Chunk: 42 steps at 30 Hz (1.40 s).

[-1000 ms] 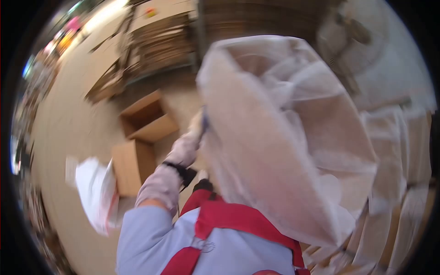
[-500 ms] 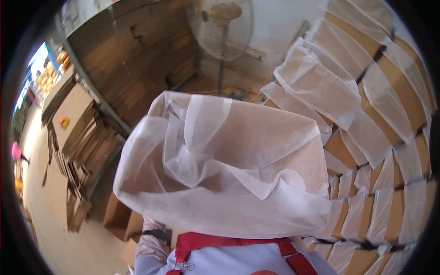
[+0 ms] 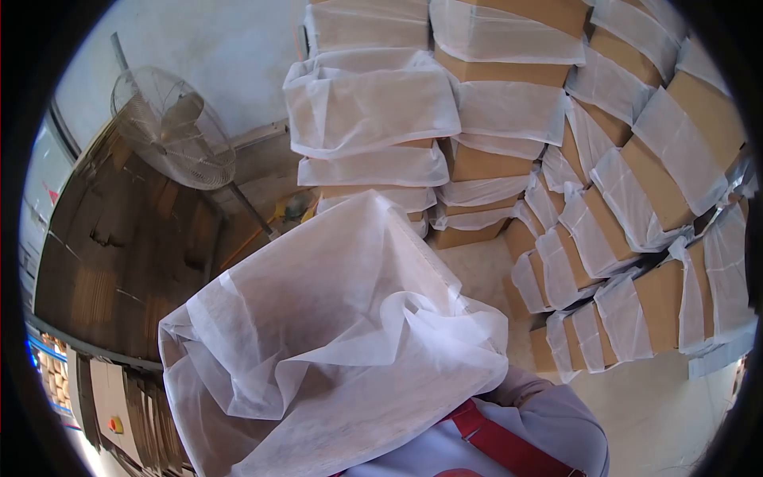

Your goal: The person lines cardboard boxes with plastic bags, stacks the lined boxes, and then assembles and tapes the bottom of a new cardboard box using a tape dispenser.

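And here's an open brown cardboard box in soft, sheer white cloth: probably light, stiff-walled, slippery, best held underneath. Both hands are hidden; can't tell their grip.

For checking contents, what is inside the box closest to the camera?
A loose, translucent white fabric liner is visible. Whatever lies beneath its folds is covered.

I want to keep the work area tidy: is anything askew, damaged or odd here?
Nothing is clearly damaged. The white fabric nearest the camera looks slightly untidy: its loose folds bunch across the middle instead of lying smooth.
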Tool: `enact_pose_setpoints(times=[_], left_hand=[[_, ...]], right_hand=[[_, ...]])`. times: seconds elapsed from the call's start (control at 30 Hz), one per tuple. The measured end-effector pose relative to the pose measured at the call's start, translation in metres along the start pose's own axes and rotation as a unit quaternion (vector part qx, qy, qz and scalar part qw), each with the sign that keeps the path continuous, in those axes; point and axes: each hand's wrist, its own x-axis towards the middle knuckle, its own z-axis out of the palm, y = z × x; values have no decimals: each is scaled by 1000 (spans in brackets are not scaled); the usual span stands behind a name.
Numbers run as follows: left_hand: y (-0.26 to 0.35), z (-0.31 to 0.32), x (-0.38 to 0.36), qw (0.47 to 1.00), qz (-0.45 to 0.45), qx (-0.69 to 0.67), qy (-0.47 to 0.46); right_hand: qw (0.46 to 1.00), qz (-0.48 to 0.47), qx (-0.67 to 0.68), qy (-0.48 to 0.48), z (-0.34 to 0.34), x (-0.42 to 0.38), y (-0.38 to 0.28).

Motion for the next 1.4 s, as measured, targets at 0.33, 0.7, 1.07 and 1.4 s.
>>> enact_pose_setpoints(times=[0.33, 0.7, 1.07, 1.4], left_hand=[[-77, 190, -15, 991, -5, 36, -125], [-257, 524, -15, 933, -76, 78, -342], [-295, 599, -143, 688, -140, 267, -661], [-165, 210, -127, 869, -91, 447, -190]], right_hand=[[964, -218, 105, 106, -198, -129, -133], [814, -428, 160, 358, -446, -247, -280], [778, -321, 230, 489, -521, -182, -222], [847, -123, 85, 510, -448, -149, -81]])
